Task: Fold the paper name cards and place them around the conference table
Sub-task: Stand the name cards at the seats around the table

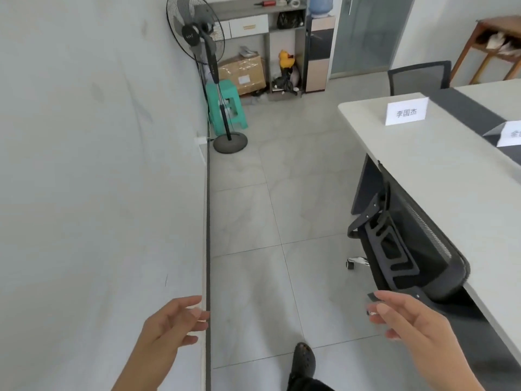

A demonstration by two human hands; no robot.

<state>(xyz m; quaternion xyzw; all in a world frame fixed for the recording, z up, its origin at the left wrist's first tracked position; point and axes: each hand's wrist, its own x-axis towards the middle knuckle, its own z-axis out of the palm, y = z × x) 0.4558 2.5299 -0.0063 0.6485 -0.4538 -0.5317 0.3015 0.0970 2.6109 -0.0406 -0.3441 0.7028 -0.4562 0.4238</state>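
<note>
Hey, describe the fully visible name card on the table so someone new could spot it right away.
Start at the long pale conference table on the right. Near its far rounded corner stands a white folded name card. Unlike the second card, cut off by the frame's edge, it shows three printed characters in full.

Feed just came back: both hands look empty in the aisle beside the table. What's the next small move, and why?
Probably go fetch another card. The left hand and right hand are open and hold nothing, while two folded name cards already stand on the conference table. No unfolded cards are in view.
</note>
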